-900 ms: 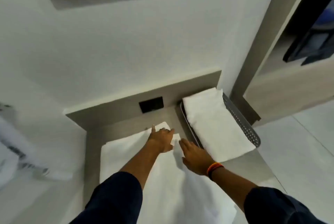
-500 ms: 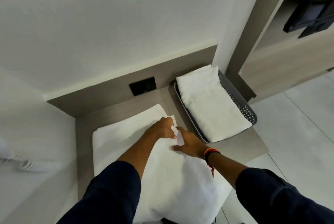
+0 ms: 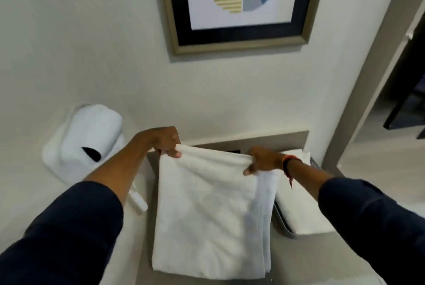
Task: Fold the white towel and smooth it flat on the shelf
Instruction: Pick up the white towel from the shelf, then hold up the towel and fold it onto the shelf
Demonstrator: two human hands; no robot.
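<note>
The white towel [image 3: 211,215] hangs in the air in front of me, lifted by its top edge. My left hand [image 3: 164,141] grips the towel's top left corner. My right hand [image 3: 264,160] grips the top right corner, a red and orange band on its wrist. The towel drapes down in layers over the grey shelf [image 3: 305,259], hiding most of it. Its lower edge hangs low near the shelf's front; I cannot tell whether it touches.
A grey perforated tray [image 3: 284,227] with a folded white towel [image 3: 301,211] sits at the shelf's right. A white wall-mounted device [image 3: 85,142] hangs at the left. A framed picture [image 3: 239,6] is on the wall above. A doorway opens to the right.
Both hands were together at the far corner of the towel lying flat on the shelf. Now they are spread apart and raised, holding the towel up by its top edge.
</note>
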